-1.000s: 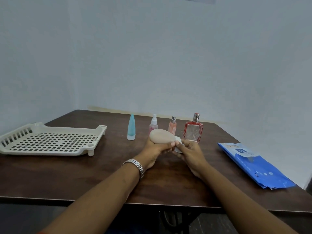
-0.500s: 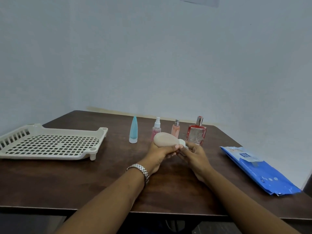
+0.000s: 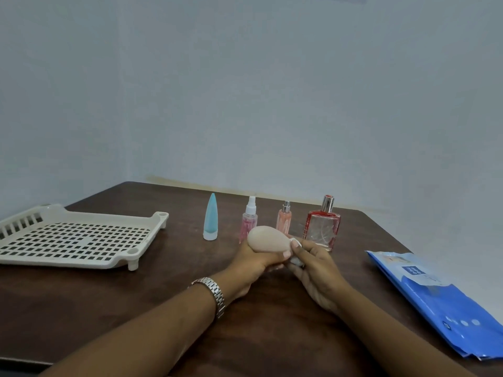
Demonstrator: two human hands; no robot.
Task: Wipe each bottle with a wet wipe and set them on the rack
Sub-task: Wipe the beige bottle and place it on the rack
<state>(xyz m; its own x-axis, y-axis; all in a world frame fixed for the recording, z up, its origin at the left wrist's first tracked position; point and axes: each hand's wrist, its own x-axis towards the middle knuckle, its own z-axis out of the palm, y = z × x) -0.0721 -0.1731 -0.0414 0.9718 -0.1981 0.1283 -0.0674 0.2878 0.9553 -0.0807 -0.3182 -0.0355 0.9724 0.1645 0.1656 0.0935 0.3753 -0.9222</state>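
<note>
My left hand (image 3: 251, 263) grips a beige egg-shaped bottle (image 3: 268, 239), held on its side above the middle of the table. My right hand (image 3: 315, 265) pinches a white wet wipe (image 3: 296, 250) against the bottle's narrow right end. Behind the hands stands a row of bottles: a blue cone-shaped tube (image 3: 211, 216), a pink spray bottle (image 3: 250, 217), a small peach spray bottle (image 3: 284, 219) and a square red-tinted perfume bottle (image 3: 322, 225). The cream plastic rack (image 3: 73, 236) lies at the left with nothing on it.
A blue pack of wet wipes (image 3: 432, 300) lies flat at the table's right edge. The dark wooden table (image 3: 163, 289) meets a pale wall behind the bottles. A metal watch (image 3: 213, 293) is on my left wrist.
Both hands and the beige bottle stay together at the table's middle. The view has shifted slightly, and my right fingers have worked the wipe round the bottle's end.
</note>
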